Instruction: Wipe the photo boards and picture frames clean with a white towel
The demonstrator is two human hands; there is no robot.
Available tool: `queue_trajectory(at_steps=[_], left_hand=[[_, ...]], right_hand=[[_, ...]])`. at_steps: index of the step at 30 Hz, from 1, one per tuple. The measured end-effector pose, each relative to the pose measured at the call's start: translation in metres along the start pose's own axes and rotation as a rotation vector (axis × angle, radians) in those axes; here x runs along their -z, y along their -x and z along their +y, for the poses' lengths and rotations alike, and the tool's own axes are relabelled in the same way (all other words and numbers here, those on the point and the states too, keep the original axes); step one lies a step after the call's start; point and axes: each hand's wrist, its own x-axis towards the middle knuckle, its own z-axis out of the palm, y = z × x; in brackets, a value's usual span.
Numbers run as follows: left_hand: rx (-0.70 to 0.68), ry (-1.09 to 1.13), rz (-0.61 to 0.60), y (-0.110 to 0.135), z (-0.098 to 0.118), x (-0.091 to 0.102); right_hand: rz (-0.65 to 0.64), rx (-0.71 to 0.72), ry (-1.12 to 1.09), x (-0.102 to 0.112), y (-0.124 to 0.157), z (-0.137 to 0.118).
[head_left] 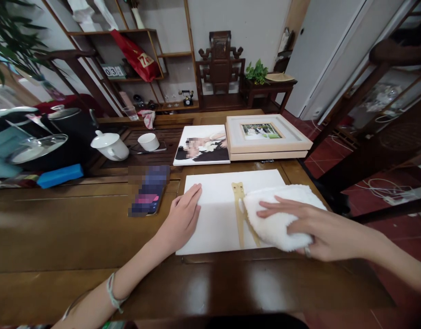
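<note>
A white panel [220, 214] lies face down on the wooden table [76, 237], with a tan stand piece [238, 205] on its back. My left hand [183, 218] rests flat on the panel's left edge, fingers stretched out. My right hand [308, 228] presses down on a white fluffy cloth [275, 208] that covers the panel's right part, fingers lying over the cloth.
Behind the panel lie a photo print [202, 145] and a stacked pale frame [267, 136]. A phone [149, 191] lies to the left. Further left stand a white teapot [109, 145], a cup [149, 141], a blue box [60, 176] and pots. Shelves and a chair stand at the back.
</note>
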Motion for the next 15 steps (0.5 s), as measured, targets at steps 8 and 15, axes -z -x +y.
queue_trajectory(at_steps=[8,15], left_hand=[[0.003,0.023,-0.014,0.0,0.0,0.002],[0.007,-0.003,0.0,0.001,0.0,0.001]], right_hand=[[0.089,-0.046,0.021,0.013,-0.052,0.057],[0.044,-0.105,0.064,0.013,-0.045,0.04]])
